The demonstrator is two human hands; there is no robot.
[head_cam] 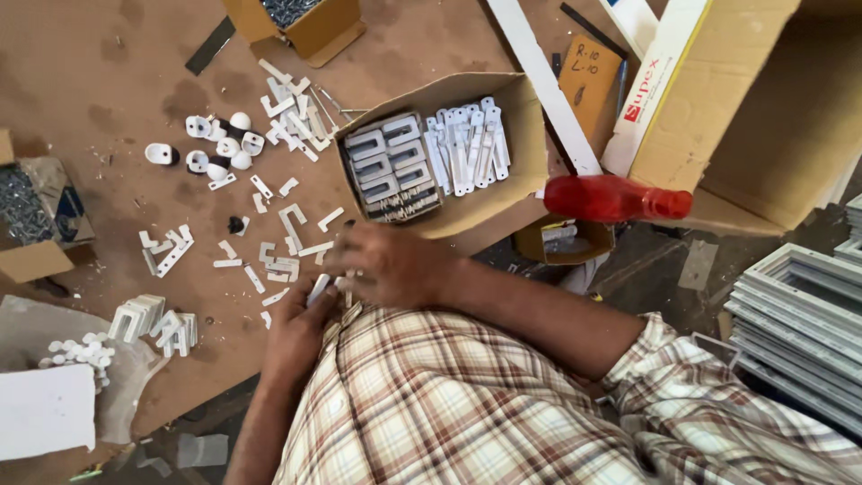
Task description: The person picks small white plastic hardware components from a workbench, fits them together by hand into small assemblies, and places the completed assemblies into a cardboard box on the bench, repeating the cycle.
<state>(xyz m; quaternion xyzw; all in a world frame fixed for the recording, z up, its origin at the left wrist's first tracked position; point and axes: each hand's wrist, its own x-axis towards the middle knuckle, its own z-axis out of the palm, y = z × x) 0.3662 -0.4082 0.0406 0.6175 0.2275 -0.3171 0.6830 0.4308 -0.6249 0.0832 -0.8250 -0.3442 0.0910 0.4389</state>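
Nearest the camera, over a lap in a checked shirt [449,404], the two hands meet at the edge of a brown board [108,81]. The left hand [301,332] and the right hand [386,265] both close on a small white plastic strip [320,287], a short flat piece with a pale, slightly glossy face; only its upper end shows between the fingers, so its full shape cannot be told. It sits at the near edge of the board, just below an open cardboard box [503,153]. To the left of the hands lies one row of white clips [153,321] standing on edge, too tightly packed to count, and beside it a small heap of white caps [81,350]. Just beyond the hands, loose white strips and brackets [283,238] are scattered on the board, more than a dozen, with one small black piece [235,224] among them. Farther out sit about seven round white holders [220,144]. The open box holds two groups: grey-white U-shaped brackets [391,166] on its left, about eight, and long white slotted plates [467,148] on its right, roughly ten. To the right of it lies one red plastic bottle [615,198] on its side. Farthest off stand a second small box [305,27] and one large carton [745,108].
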